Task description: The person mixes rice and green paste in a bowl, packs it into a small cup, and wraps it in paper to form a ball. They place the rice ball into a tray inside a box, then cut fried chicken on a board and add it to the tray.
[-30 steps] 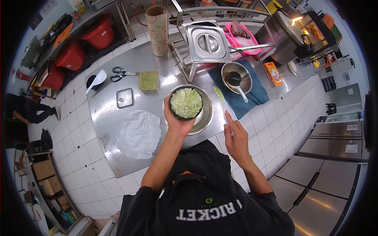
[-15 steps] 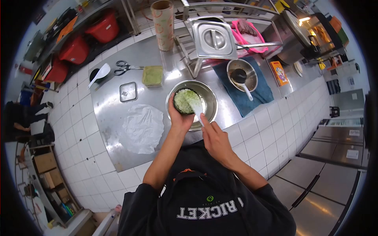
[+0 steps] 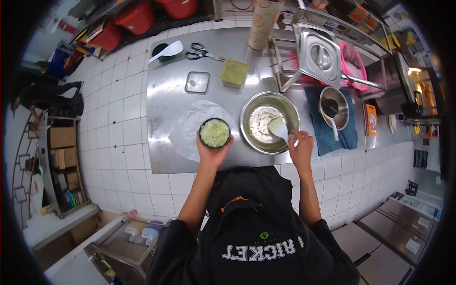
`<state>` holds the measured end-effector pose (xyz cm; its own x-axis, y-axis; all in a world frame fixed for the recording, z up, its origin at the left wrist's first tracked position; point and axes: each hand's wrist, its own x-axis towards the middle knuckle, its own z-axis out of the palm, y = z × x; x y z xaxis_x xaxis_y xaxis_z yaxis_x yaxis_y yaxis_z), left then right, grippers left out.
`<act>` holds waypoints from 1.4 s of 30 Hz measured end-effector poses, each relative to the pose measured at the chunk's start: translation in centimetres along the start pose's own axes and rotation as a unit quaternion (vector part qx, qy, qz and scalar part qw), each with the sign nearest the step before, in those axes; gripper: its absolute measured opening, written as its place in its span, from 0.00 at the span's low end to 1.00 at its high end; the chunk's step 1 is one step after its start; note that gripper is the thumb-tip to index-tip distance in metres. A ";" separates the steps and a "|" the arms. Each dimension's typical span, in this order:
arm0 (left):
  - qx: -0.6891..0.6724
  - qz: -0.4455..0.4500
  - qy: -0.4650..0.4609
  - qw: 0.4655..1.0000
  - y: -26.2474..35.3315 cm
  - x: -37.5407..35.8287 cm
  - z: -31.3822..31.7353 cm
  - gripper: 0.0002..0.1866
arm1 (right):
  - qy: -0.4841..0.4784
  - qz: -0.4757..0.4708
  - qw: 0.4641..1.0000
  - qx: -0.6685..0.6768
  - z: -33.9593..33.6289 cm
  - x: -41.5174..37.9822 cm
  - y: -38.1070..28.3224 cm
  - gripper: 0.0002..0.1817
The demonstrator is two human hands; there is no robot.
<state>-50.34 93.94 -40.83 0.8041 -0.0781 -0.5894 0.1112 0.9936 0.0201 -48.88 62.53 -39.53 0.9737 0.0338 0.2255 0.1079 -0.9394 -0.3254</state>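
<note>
My left hand [image 3: 213, 152] is closed around a small black bowl [image 3: 228, 140] heaped with pale green, rice-like food [image 3: 215, 132]. It hovers over a crumpled sheet of clear plastic [image 3: 185, 130]. My right hand [image 3: 301, 147] grips the handle of a white rice paddle [image 3: 281, 132], whose blade dips inside a large steel mixing bowl [image 3: 247, 106]. Some green food clings to the blade, and smears coat the bowl's inside. Behind the mixing bowl stands a square container of green food [image 3: 234, 73].
Scissors [image 3: 203, 53], a clear square lid [image 3: 197, 82] and a white ladle-like spoon [image 3: 167, 50] lie on the steel table [image 3: 161, 104]. A pan [image 3: 346, 102] rests on a blue towel [image 3: 314, 118] at right. A lidded steel container [image 3: 320, 59] and a patterned roll [image 3: 263, 23] stand behind. Another person [image 3: 50, 97] is far left.
The black bowl has moved left, away from the mixing bowl, in my left hand. The rice paddle has left the food in it and dropped into the mixing bowl. My view has shifted.
</note>
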 end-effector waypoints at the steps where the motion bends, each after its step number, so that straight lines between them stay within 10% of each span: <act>1: -0.003 0.020 0.011 1.000 1.1 -1.0 -0.7 0.28 | 0.004 0.041 0.997 0.065 -0.4 0.8 -0.5 0.12; 7: 0.081 0.228 0.078 0.967 7.5 -1.6 -2.3 0.25 | -0.021 0.048 0.919 0.391 0.1 4.1 -7.1 0.09; 9: 0.417 0.385 0.106 0.817 8.1 0.5 -2.5 0.24 | -0.089 0.028 0.916 0.391 -0.3 4.5 -10.5 0.09; 12: 0.787 0.479 0.021 0.388 7.7 4.2 -5.3 0.26 | -0.156 -0.018 0.908 0.388 0.8 4.1 -14.3 0.09; 15: 0.877 0.420 0.034 0.233 5.5 3.3 -4.6 0.34 | -0.187 -0.075 0.901 0.385 2.7 3.5 -16.9 0.10; 24: 0.827 0.401 0.110 0.378 6.8 -3.2 -9.8 0.46 | -0.249 -0.186 0.931 0.192 12.0 2.7 -23.9 0.35; 27: 0.907 0.303 0.067 0.284 5.9 -7.3 -10.5 0.41 | -0.291 -0.191 0.932 0.101 13.1 3.1 -26.0 0.43; 42: 0.878 0.354 0.083 0.311 9.3 -8.6 -10.3 0.28 | -0.395 -0.380 0.834 0.058 14.1 6.7 -24.8 0.46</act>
<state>-62.26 104.75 -43.87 0.9652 0.2595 0.0332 0.2058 -0.8314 0.5161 -42.25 90.86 -42.90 0.4373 0.8627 -0.2538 0.7288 -0.5053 -0.4621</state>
